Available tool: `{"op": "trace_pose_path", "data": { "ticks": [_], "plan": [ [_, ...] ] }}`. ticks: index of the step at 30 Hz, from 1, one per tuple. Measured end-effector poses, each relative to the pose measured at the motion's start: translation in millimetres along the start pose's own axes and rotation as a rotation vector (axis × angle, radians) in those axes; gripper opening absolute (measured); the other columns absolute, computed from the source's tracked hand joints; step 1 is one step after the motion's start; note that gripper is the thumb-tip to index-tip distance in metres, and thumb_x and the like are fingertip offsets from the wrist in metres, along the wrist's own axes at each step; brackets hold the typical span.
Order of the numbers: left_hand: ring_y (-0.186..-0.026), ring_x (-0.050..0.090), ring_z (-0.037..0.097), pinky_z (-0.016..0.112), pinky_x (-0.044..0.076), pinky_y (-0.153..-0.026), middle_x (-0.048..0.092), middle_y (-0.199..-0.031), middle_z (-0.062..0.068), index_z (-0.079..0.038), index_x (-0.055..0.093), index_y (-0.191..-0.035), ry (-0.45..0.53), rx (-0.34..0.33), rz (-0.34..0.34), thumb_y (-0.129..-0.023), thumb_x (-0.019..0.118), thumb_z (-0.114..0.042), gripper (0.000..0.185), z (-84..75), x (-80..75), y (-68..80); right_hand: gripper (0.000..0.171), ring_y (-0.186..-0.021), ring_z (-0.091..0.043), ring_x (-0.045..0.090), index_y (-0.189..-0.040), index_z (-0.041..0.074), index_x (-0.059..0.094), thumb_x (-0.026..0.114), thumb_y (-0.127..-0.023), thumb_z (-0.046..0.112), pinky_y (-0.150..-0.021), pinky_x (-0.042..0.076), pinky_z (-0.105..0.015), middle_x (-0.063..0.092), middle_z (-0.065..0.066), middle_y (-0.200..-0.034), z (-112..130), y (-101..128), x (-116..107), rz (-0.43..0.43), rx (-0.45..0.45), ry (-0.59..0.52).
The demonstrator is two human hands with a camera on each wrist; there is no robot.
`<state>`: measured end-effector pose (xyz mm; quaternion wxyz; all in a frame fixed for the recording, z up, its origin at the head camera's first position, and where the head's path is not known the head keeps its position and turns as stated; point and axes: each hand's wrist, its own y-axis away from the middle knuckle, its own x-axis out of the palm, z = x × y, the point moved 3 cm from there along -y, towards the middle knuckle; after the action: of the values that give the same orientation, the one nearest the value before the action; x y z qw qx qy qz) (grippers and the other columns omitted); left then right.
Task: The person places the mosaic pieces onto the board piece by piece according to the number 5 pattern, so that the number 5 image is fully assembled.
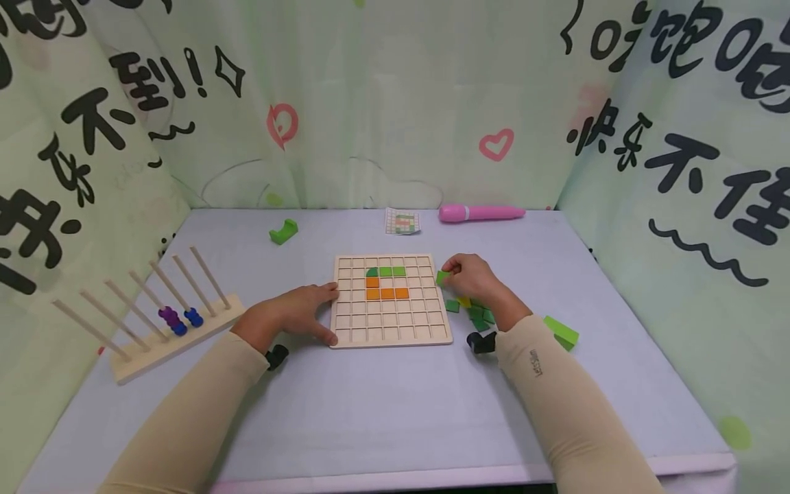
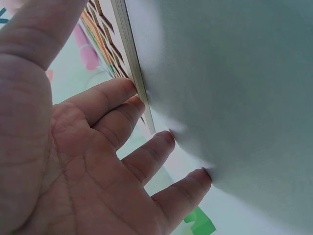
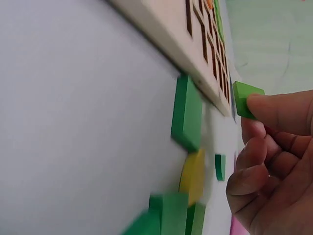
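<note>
The right hand (image 1: 474, 278) pinches a small green square tile (image 1: 442, 277) just beside the square wooden grid board (image 1: 391, 322), while the left hand (image 1: 290, 314) rests flat, fingers straight, against its left edge

A pale table (image 1: 382, 405) bears a wooden grid board (image 1: 391, 322), loose tiles (image 1: 475, 312), a peg rack (image 1: 157, 322) and a pink pen (image 1: 481, 213).

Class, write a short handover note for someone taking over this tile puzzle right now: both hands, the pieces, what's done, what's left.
Left hand: fingers straight, resting against the grid board's left edge.
Right hand: pinching one green tile beside the board's right edge.
Loose tiles, green and one yellow, lie on the table right of the board.
Done: three green and four orange tiles sit in the grid.
Left: most cells empty; held tile not yet placed.
</note>
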<state>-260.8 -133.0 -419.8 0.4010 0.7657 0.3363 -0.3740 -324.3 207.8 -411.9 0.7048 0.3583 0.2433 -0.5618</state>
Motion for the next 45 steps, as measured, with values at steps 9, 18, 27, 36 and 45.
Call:
{"op": "trace_pose_path", "data": {
  "ticks": [9,18,27,36,45],
  "plan": [
    [-0.159,0.023,0.036,0.051,0.025,-0.128,0.021,-0.174,0.009,-0.008,0.034,-0.163,-0.002,-0.018,0.007,-0.081,0.088,-0.048,0.106,1.0,0.2,-1.8,0.020,-0.100,-0.024,0.052,-0.118,0.004,0.066,0.064,-0.100,0.012,-0.084,0.046,-0.034,0.060,-0.010,-0.110,24.9,-18.3,18.7,0.020,-0.030,-0.133],
    [-0.158,0.024,0.036,0.052,0.026,-0.127,0.022,-0.174,0.008,-0.008,0.034,-0.162,0.002,-0.012,0.008,-0.081,0.088,-0.047,0.105,-2.7,-1.1,-1.0,0.020,-0.102,-0.025,0.054,-0.118,0.004,0.069,0.060,-0.100,0.010,-0.084,0.048,-0.033,0.062,-0.012,-0.114,38.1,-31.3,25.4,0.017,-0.033,-0.103],
    [-0.159,0.024,0.036,0.051,0.025,-0.128,0.022,-0.173,0.008,-0.008,0.034,-0.162,0.001,-0.020,0.005,-0.081,0.089,-0.045,0.105,-5.0,-2.0,-0.1,0.021,-0.105,-0.026,0.056,-0.117,0.004,0.072,0.061,-0.100,0.012,-0.091,0.051,-0.037,0.066,-0.013,-0.116,37.4,-39.6,28.5,0.002,-0.061,-0.001],
    [-0.159,0.023,0.035,0.051,0.025,-0.128,0.022,-0.174,0.006,-0.009,0.034,-0.163,0.008,-0.028,0.005,-0.080,0.089,-0.047,0.106,-1.7,1.9,-1.9,0.022,-0.111,-0.029,0.060,-0.115,0.007,0.075,0.059,-0.100,0.011,-0.103,0.051,-0.044,0.071,-0.012,-0.117,43.3,-44.0,33.7,-0.013,-0.079,0.195],
    [-0.159,0.023,0.035,0.051,0.025,-0.128,0.022,-0.174,0.007,-0.008,0.034,-0.163,0.013,-0.044,-0.001,-0.081,0.089,-0.045,0.105,0.7,0.6,0.3,0.025,-0.110,-0.029,0.060,-0.118,0.008,0.074,0.057,-0.101,0.011,-0.101,0.052,-0.044,0.071,-0.011,-0.119,48.6,-43.2,34.7,0.001,-0.086,0.202]
  ]
}}
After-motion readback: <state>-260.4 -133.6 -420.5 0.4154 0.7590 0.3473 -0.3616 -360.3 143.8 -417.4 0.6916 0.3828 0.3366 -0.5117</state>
